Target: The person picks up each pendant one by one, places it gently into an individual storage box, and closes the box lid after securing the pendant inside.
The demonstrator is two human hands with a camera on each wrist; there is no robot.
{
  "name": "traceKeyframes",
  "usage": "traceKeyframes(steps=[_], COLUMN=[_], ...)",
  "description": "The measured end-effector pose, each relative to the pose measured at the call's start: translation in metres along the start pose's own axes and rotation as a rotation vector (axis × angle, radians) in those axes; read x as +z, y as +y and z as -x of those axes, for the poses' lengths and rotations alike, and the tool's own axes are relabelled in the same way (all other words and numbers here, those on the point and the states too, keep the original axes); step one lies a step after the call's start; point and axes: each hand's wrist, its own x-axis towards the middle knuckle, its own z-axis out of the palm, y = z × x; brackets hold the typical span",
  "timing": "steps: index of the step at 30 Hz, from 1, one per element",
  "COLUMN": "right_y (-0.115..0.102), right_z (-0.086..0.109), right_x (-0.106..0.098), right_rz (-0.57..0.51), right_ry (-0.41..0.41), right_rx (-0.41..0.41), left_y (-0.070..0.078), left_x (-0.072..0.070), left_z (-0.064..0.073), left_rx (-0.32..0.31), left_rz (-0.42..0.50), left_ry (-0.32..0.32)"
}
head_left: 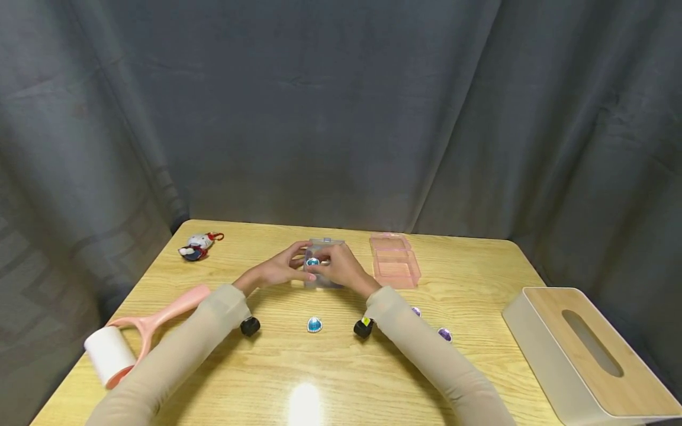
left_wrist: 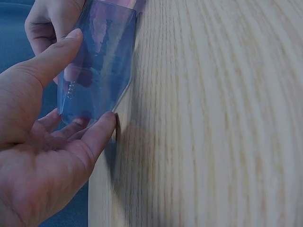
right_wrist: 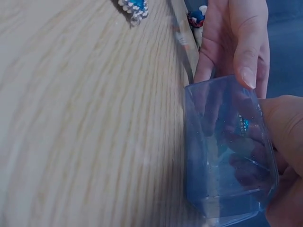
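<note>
A see-through blue plastic box (head_left: 325,283) with its lid raised stands near the middle of the table. My left hand (head_left: 279,267) grips its left side, thumb by the rim and fingers low on the wall in the left wrist view. With fingers reaching over the box, my right hand (head_left: 343,267) pinches a blue gem (head_left: 312,261) edged in small clear stones. Through the box wall, the right wrist view shows part of that gem (right_wrist: 244,125); the fingertips are partly blurred by the plastic. Another blue gem (head_left: 314,324) lies on the table nearer to me.
To the right of the blue box lies an opened pink box (head_left: 396,272). Two purple gems, one (head_left: 444,335) in plain sight, lie by my right sleeve. A pink-handled lint roller (head_left: 111,355) and a doll keychain (head_left: 197,245) are at left, a tissue box (head_left: 549,349) at right.
</note>
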Motion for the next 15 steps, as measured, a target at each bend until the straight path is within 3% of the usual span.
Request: traceKeyframes(steps=[8, 15], right_y=[-0.001, -0.005], right_z=[0.001, 0.008], right_x=[-0.003, -0.015], right_rz=[-0.032, -0.168], right_ry=[-0.025, 0.039], right_rx=[0.049, 0.101], left_y=[0.000, 0.000], left_x=[-0.001, -0.001], left_z=[0.000, 0.001], left_rx=[-0.003, 0.000], left_rz=[0.000, 0.013], left_ry=[0.006, 0.004])
